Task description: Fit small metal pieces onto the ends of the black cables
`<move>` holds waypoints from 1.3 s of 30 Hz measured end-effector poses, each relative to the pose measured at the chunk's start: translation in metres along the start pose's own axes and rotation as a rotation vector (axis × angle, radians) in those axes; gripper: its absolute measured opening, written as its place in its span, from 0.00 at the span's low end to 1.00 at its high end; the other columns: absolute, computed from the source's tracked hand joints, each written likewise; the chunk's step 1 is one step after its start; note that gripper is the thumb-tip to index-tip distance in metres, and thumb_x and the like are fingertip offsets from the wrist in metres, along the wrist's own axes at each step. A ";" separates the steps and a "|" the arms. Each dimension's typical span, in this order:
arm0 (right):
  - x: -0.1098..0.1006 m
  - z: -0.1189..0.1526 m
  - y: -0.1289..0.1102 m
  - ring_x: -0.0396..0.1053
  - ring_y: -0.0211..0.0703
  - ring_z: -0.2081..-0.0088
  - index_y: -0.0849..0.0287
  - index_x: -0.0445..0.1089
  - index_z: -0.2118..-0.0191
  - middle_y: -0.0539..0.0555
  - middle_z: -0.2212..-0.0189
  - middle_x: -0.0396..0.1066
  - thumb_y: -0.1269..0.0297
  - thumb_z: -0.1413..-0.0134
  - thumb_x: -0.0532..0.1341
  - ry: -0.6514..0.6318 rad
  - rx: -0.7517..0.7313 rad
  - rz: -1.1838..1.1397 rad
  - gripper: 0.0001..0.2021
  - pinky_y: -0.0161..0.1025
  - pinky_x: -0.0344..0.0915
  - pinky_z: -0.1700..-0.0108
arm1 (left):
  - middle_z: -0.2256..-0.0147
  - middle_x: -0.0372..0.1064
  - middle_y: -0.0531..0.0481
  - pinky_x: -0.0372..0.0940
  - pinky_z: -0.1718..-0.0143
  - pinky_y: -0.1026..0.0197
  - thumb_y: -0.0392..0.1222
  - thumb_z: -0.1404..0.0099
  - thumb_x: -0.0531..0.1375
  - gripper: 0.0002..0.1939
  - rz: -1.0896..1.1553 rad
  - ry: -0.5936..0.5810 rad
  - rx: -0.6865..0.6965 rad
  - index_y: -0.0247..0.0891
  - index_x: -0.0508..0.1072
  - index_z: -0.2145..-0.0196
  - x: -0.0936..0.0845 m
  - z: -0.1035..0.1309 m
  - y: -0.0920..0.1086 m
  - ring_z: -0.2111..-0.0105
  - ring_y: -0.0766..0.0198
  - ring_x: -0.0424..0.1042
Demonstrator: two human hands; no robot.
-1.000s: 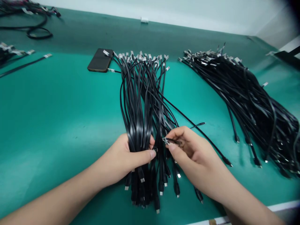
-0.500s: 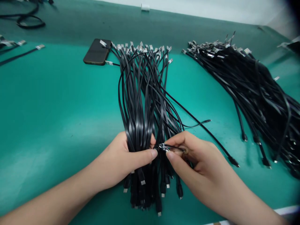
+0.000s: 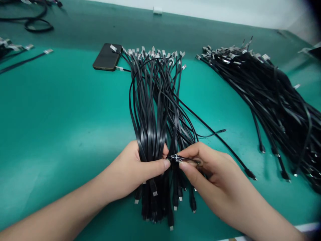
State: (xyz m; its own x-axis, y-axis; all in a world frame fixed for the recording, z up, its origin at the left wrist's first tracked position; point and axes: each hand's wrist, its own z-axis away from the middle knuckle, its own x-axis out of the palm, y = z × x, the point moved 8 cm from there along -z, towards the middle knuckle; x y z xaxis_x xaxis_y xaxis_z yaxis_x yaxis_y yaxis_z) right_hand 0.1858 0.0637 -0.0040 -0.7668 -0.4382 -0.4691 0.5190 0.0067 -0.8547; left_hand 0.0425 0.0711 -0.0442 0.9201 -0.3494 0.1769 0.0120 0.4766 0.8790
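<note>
My left hand (image 3: 134, 169) is closed round a thick bundle of flat black USB cables (image 3: 150, 124), its thumb lying across the front. In my right hand (image 3: 213, 170), a small silver nail clipper (image 3: 177, 158) is pinched between thumb and forefinger. Its head meets a dark piece at the tip of my left thumb; which part of the cable that is, I cannot make out. Small metal-tipped plugs (image 3: 154, 190) hang out below my left hand. At the far end of the bundle, larger silver USB plugs (image 3: 152, 53) fan out over the green table surface (image 3: 62, 110).
A dark phone (image 3: 106, 57) lies beside the far plugs, with one plug resting on it. To the right spreads a big pile of black cables (image 3: 271, 97). More cables (image 3: 25, 62) are at the far left. A small white piece (image 3: 157, 10) stands at the back edge.
The clipper has come slightly nearer my left thumb, and its levers look closer together. Most of the scene has shifted a little rightward in view. Both hands keep their holds.
</note>
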 end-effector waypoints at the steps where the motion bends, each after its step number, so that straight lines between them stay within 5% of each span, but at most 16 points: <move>1: 0.000 0.000 0.001 0.54 0.36 0.80 0.53 0.66 0.59 0.44 0.78 0.62 0.64 0.30 0.55 -0.003 -0.001 0.004 0.05 0.33 0.50 0.81 | 0.77 0.57 0.60 0.52 0.75 0.65 0.43 0.39 0.66 0.09 0.001 -0.003 0.002 0.40 0.70 0.67 0.000 0.000 0.000 0.76 0.69 0.54; 9: -0.010 0.003 0.002 0.60 0.37 0.78 0.53 0.68 0.58 0.46 0.77 0.65 0.63 0.31 0.56 0.074 0.001 -0.063 0.04 0.33 0.55 0.80 | 0.77 0.59 0.60 0.53 0.74 0.65 0.43 0.38 0.66 0.08 0.003 -0.035 -0.001 0.41 0.70 0.66 0.000 -0.002 -0.004 0.76 0.68 0.56; 12: -0.012 -0.001 -0.004 0.68 0.35 0.75 0.55 0.69 0.59 0.54 0.60 0.73 0.65 0.34 0.59 0.138 -0.036 -0.243 0.03 0.34 0.65 0.75 | 0.76 0.60 0.60 0.54 0.73 0.65 0.43 0.39 0.67 0.10 0.013 -0.054 0.019 0.40 0.70 0.65 -0.001 -0.004 -0.005 0.76 0.69 0.57; 14: -0.007 -0.006 -0.009 0.70 0.33 0.73 0.56 0.70 0.59 0.58 0.48 0.70 0.66 0.36 0.60 0.106 -0.072 -0.385 0.02 0.35 0.69 0.71 | 0.74 0.64 0.58 0.58 0.69 0.64 0.42 0.39 0.68 0.09 0.027 -0.098 0.047 0.39 0.71 0.66 0.001 -0.005 -0.003 0.73 0.67 0.61; 17: -0.006 -0.012 -0.009 0.68 0.33 0.73 0.56 0.70 0.59 0.54 0.60 0.73 0.66 0.37 0.60 0.061 -0.059 -0.453 0.03 0.33 0.66 0.71 | 0.70 0.70 0.55 0.62 0.64 0.62 0.44 0.38 0.69 0.10 0.052 -0.141 0.043 0.38 0.74 0.64 0.003 -0.005 -0.002 0.69 0.65 0.67; 20: -0.019 -0.010 -0.001 0.60 0.35 0.75 0.56 0.69 0.60 0.47 0.74 0.65 0.63 0.38 0.60 0.047 0.019 -0.308 0.04 0.32 0.59 0.74 | 0.68 0.73 0.53 0.65 0.63 0.61 0.47 0.37 0.68 0.12 0.083 -0.096 0.023 0.38 0.75 0.60 -0.001 -0.005 -0.004 0.68 0.64 0.70; 25: -0.025 0.000 0.014 0.56 0.37 0.77 0.55 0.69 0.61 0.46 0.76 0.61 0.64 0.35 0.57 -0.096 0.127 0.038 0.05 0.34 0.52 0.77 | 0.63 0.76 0.50 0.69 0.58 0.56 0.40 0.39 0.66 0.10 0.187 -0.081 0.037 0.37 0.78 0.59 -0.003 -0.006 -0.006 0.65 0.61 0.75; 28: -0.020 0.002 0.009 0.61 0.36 0.75 0.56 0.68 0.63 0.50 0.67 0.66 0.68 0.35 0.56 -0.128 0.066 0.184 0.05 0.36 0.59 0.74 | 0.62 0.75 0.51 0.69 0.57 0.57 0.36 0.43 0.67 0.14 0.203 -0.050 0.039 0.39 0.80 0.57 -0.006 -0.007 -0.007 0.64 0.62 0.75; 33: -0.024 0.007 -0.012 0.68 0.35 0.66 0.52 0.69 0.57 0.52 0.53 0.66 0.69 0.33 0.55 -0.047 -0.092 0.028 0.06 0.35 0.68 0.64 | 0.63 0.76 0.53 0.66 0.56 0.59 0.39 0.44 0.71 0.17 0.165 -0.010 0.061 0.40 0.81 0.55 -0.010 -0.007 -0.008 0.63 0.62 0.74; 39: 0.015 0.017 -0.017 0.73 0.32 0.64 0.49 0.73 0.48 0.52 0.46 0.66 0.75 0.38 0.58 -0.292 -0.076 -0.079 0.18 0.34 0.73 0.58 | 0.67 0.75 0.54 0.65 0.60 0.62 0.42 0.45 0.73 0.14 0.183 0.013 0.100 0.37 0.79 0.61 -0.009 -0.005 -0.006 0.65 0.64 0.71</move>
State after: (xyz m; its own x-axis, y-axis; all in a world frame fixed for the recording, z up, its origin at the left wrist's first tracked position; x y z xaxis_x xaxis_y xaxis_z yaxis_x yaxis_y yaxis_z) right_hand 0.1720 0.0413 0.0071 -0.6570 -0.6795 -0.3266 0.4241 0.0252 -0.9053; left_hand 0.0362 0.0754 -0.0536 0.9086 -0.2535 0.3320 -0.1939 0.4480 0.8728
